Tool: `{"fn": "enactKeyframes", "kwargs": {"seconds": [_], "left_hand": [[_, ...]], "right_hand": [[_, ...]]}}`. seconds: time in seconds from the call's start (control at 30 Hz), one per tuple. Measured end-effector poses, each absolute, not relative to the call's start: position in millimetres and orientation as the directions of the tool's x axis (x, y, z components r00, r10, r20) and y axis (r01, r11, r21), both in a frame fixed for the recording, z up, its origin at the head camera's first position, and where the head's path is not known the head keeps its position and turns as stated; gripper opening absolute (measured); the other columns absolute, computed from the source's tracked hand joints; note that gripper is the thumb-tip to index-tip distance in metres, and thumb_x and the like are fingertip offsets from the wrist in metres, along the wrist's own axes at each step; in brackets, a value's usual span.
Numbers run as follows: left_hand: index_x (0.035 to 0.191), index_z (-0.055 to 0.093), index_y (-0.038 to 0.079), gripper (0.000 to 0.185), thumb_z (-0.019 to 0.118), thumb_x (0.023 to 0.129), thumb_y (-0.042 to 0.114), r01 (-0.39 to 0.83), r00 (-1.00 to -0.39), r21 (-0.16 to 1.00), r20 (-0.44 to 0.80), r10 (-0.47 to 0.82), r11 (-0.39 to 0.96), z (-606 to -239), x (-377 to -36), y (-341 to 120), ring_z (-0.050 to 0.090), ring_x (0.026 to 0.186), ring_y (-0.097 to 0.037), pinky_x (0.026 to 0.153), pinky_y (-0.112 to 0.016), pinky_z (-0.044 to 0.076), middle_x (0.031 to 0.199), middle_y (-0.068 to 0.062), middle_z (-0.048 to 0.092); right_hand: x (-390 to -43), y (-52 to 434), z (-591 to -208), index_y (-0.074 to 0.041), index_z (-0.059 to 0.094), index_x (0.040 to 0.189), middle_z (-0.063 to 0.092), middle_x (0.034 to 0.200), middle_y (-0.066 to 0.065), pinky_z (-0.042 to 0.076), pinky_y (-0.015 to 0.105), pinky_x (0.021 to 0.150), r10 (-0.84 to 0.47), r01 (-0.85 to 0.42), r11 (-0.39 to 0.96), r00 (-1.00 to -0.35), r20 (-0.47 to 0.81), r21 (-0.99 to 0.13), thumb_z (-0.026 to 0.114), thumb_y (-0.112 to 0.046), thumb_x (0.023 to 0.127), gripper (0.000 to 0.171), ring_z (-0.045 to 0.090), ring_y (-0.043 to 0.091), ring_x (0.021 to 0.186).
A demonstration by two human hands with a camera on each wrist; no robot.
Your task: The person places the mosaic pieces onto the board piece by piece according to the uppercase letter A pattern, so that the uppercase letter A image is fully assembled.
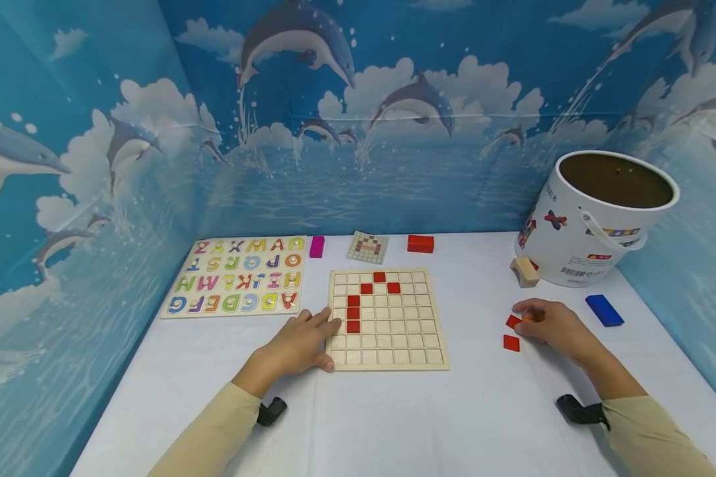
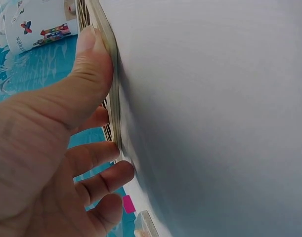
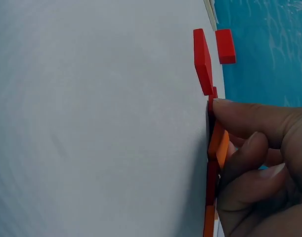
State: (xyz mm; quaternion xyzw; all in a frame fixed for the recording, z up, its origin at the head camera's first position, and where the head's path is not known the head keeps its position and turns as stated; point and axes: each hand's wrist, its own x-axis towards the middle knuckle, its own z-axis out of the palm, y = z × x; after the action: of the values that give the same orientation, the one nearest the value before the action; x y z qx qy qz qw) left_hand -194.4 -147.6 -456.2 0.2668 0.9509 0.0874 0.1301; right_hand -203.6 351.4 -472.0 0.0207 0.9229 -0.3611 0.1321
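Note:
My left hand (image 1: 301, 339) rests at the left edge of a wooden grid board (image 1: 394, 341). Its thumb lies along the rim in the left wrist view, the other fingers spread loosely beside it. Several red tiles (image 1: 353, 313) sit in the board's squares, in a column and a small peak. To the right, my right hand (image 1: 551, 326) pinches a red tile (image 1: 514, 320) between thumb and fingers, low over the table. Beside those fingers an orange tile (image 3: 219, 143) shows in the right wrist view. Another red tile (image 1: 511, 343) lies just in front of the hand.
Behind the board are a small pattern card (image 1: 368, 247), a red block (image 1: 420, 244) and a magenta block (image 1: 317, 247). A letter board (image 1: 233, 277) lies at left. A white bucket (image 1: 585, 245), a wooden arch block (image 1: 524, 272) and a blue block (image 1: 604, 311) stand at right.

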Motion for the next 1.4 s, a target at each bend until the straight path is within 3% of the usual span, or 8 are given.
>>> {"fn": "enactKeyframes", "kwargs": {"seconds": [0.37, 0.57, 0.73, 0.87, 1.03, 1.23, 1.4], "left_hand": [[0.155, 0.045, 0.015, 0.089, 0.079, 0.081, 0.049, 0.492, -0.820, 0.236, -0.199, 0.537, 0.838, -457, -194, -149, 0.044, 0.131, -0.031, 0.110, -0.052, 0.036, 0.165, -0.013, 0.032], [0.155, 0.046, 0.014, 0.088, 0.080, 0.081, 0.048, 0.494, -0.818, 0.243, -0.196, 0.541, 0.835, -457, -195, -149, 0.044, 0.130, -0.030, 0.109, -0.052, 0.036, 0.165, -0.014, 0.033], [0.155, 0.045, 0.015, 0.089, 0.080, 0.081, 0.049, 0.497, -0.817, 0.238, -0.196, 0.543, 0.834, -459, -196, -149, 0.044, 0.129, -0.029, 0.109, -0.051, 0.036, 0.165, -0.013, 0.033], [0.155, 0.045, 0.015, 0.089, 0.080, 0.081, 0.049, 0.496, -0.818, 0.240, -0.195, 0.542, 0.835, -459, -195, -150, 0.044, 0.129, -0.029, 0.109, -0.052, 0.037, 0.165, -0.014, 0.032], [0.154, 0.046, 0.014, 0.088, 0.080, 0.081, 0.049, 0.498, -0.817, 0.238, -0.194, 0.544, 0.834, -458, -195, -148, 0.044, 0.129, -0.031, 0.108, -0.052, 0.037, 0.164, -0.015, 0.033], [0.154, 0.046, 0.014, 0.088, 0.079, 0.080, 0.049, 0.491, -0.819, 0.239, -0.201, 0.537, 0.838, -458, -195, -148, 0.044, 0.130, -0.031, 0.108, -0.052, 0.037, 0.164, -0.015, 0.033], [0.154, 0.047, 0.013, 0.088, 0.080, 0.080, 0.049, 0.496, -0.818, 0.236, -0.194, 0.541, 0.835, -457, -195, -147, 0.045, 0.129, -0.031, 0.107, -0.052, 0.038, 0.164, -0.015, 0.034]], "right_hand": [[-206, 352, -468, 0.001, 0.062, 0.120, 0.061, 0.103, 0.013, 0.051, 0.033, 0.075, -0.056, 0.152, 0.771, -0.951, -0.303, -0.618, 0.075, -0.026, 0.093, 0.041, 0.053, 0.030, 0.097], [-206, 361, -470, 0.001, 0.056, 0.127, 0.056, 0.116, 0.021, 0.049, 0.032, 0.073, 0.007, 0.216, 0.722, -0.952, -0.305, -0.657, 0.066, -0.041, 0.098, 0.052, 0.049, 0.032, 0.104], [-209, 366, -470, -0.002, 0.055, 0.128, 0.056, 0.107, 0.015, 0.049, 0.030, 0.067, 0.049, 0.282, 0.613, -0.946, -0.321, -0.738, 0.064, -0.046, 0.099, 0.054, 0.053, 0.026, 0.092], [-211, 368, -471, -0.008, 0.052, 0.122, 0.058, 0.095, 0.005, 0.050, 0.028, 0.063, 0.043, 0.292, 0.496, -0.949, -0.313, -0.817, 0.067, -0.042, 0.099, 0.044, 0.055, 0.020, 0.076], [-212, 366, -468, -0.018, 0.051, 0.134, 0.054, 0.083, 0.003, 0.049, 0.027, 0.062, 0.006, 0.273, 0.367, -0.957, -0.291, -0.889, 0.061, -0.039, 0.103, 0.039, 0.053, 0.020, 0.067], [-221, 354, -460, -0.020, 0.056, 0.135, 0.056, 0.097, 0.005, 0.050, 0.023, 0.062, -0.064, 0.266, 0.202, -0.957, -0.283, -0.943, 0.065, -0.036, 0.101, 0.039, 0.053, 0.016, 0.068], [-239, 330, -460, -0.012, 0.047, 0.143, 0.061, 0.100, 0.004, 0.052, 0.021, 0.064, -0.071, 0.270, 0.167, -0.956, -0.285, -0.948, 0.070, -0.034, 0.097, 0.056, 0.057, 0.015, 0.070]]}}
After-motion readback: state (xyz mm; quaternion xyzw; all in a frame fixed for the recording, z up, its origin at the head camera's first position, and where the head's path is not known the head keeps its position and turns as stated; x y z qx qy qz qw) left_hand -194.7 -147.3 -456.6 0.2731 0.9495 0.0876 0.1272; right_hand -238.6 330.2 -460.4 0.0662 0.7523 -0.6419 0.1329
